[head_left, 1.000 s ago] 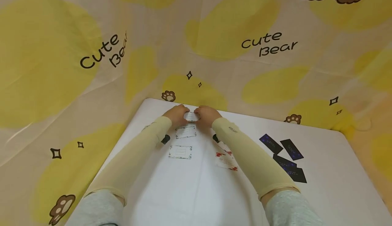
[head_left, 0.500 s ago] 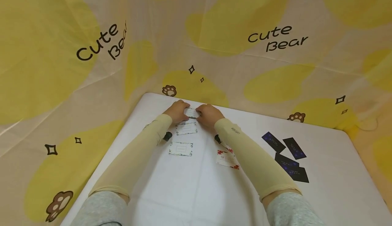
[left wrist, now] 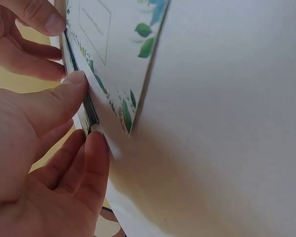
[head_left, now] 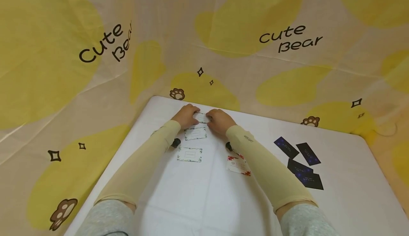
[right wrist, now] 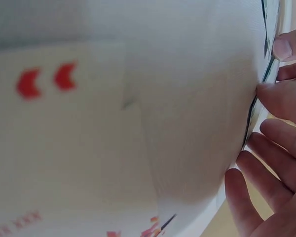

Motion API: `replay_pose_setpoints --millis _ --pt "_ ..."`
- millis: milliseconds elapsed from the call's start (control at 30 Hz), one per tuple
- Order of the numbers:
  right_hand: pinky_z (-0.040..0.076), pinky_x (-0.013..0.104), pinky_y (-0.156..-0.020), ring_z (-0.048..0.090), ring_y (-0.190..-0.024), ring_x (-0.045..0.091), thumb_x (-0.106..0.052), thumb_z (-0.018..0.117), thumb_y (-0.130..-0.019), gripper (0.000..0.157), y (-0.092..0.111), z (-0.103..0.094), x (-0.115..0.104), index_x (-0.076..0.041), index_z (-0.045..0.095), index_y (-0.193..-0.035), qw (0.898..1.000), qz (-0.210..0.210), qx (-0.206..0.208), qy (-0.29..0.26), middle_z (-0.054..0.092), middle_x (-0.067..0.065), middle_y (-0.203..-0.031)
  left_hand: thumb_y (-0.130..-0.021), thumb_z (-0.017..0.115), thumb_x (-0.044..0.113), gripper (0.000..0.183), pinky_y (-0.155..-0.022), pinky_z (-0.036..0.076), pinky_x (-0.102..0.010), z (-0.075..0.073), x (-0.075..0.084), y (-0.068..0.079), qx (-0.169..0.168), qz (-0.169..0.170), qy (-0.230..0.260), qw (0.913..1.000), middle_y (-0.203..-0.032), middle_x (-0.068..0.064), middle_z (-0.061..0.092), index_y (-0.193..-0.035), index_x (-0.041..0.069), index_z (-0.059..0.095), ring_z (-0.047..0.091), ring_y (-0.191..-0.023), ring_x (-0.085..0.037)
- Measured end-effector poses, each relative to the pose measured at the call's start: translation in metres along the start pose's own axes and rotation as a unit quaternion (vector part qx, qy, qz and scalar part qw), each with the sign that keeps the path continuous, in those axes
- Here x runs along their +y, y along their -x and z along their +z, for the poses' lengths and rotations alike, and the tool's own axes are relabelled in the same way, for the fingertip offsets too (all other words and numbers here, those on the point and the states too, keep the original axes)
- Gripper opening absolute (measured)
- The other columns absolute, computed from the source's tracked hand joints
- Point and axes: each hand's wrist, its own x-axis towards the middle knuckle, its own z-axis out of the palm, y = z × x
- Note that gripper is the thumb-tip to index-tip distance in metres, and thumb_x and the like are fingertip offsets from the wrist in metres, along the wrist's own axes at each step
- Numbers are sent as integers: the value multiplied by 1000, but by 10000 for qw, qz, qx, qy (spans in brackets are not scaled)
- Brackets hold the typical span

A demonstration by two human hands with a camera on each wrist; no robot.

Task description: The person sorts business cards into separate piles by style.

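Near the table's far edge, a white business card with a leafy border (head_left: 202,118) is between my two hands. My left hand (head_left: 186,116) pinches its left end between thumb and fingers. At the right end, my right hand (head_left: 221,121) grips it the same way. Both wrist views show the held card (left wrist: 90,109) almost edge-on, as a thin dark line. Two more leaf-bordered cards lie in front of the hands, a slightly tilted one (head_left: 196,133) and a straighter one (head_left: 189,154) nearer me.
A card with red corners (head_left: 239,165) lies beside my right forearm, which partly covers another behind it. Several dark blue-black cards (head_left: 308,154) are spread at the right, two of them overlapping. Behind the white table (head_left: 179,204) hangs a yellow-patterned cloth (head_left: 230,22).
The head view has tilted slightly, so the table sits a little higher. Both hands keep hold of the leafy card at the far edge with hardly any movement.
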Motion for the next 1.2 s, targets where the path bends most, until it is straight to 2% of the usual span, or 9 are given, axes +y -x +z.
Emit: replay_pose_setpoints --millis 133,267,400,533,700,833,933,1033,1200 --pt "41 44 -128 55 -150 29 -25 70 -106 47 4 -2 -3 -9 64 -149 9999 -56 69 67 62 9 -156 -100 79 26 65 -130 36 -48 -2 0 8 112 -97 29 9999 -160 -18 49 -158 7 54 45 -153 -36" --pt "42 44 -127 53 -151 25 -29 72 -104 48 15 -7 -11 -14 64 -149 9999 8 140 -49 61 4 -158 -96 84 37 80 -131 33 -53 -11 0 29 51 -168 102 9998 -165 -20 42 -161 7 49 39 -156 -40" --pt "46 45 -124 57 -148 24 -31 76 -100 50 29 -15 -21 -16 66 -147 9984 -539 149 95 65 2 -153 -86 92 39 90 -129 37 -54 -22 2 54 -292 -107 -42 9995 -158 -17 53 -159 7 51 47 -150 -38" --pt "49 43 -121 62 -142 24 -30 79 -98 49 37 -16 -27 -14 68 -143 9928 -1071 85 533 70 3 -147 -82 95 31 83 -120 47 -48 -25 8 66 -486 46 -403 9980 -142 -15 63 -152 3 59 59 -133 -32" --pt "49 40 -120 63 -140 22 -31 77 -100 43 37 -6 -27 -15 69 -139 9914 -1143 -9 638 70 2 -146 -87 92 23 66 -112 51 -45 -22 15 74 -566 -227 -369 9975 -129 -14 65 -143 0 65 61 -116 -28" --pt "48 40 -121 62 -141 24 -34 77 -100 48 37 1 -29 -14 68 -143 9888 -1264 -70 795 69 4 -146 -90 87 21 61 -110 51 -46 -20 16 82 -817 -508 -239 9951 -134 -16 61 -143 1 64 58 -116 -28" --pt "50 40 -119 63 -136 24 -38 80 -98 55 39 4 -31 -13 67 -145 9877 -1248 -89 934 69 5 -144 -90 84 19 60 -110 51 -47 -19 16 86 -826 -416 -304 9952 -136 -18 56 -143 1 63 55 -118 -29" --pt "50 39 -118 62 -134 24 -43 82 -96 62 41 5 -34 -12 65 -147 9881 -1140 -53 1031 67 5 -144 -89 82 15 59 -111 50 -47 -21 15 86 -660 -200 -353 9970 -135 -18 54 -143 1 64 55 -119 -30" --pt "52 41 -117 62 -137 23 -39 81 -96 63 35 4 -27 -12 63 -150 9928 -582 201 1031 67 4 -145 -92 82 15 62 -117 49 -47 -26 16 66 -493 -52 -155 9986 -139 -20 52 -149 5 62 58 -122 -29"
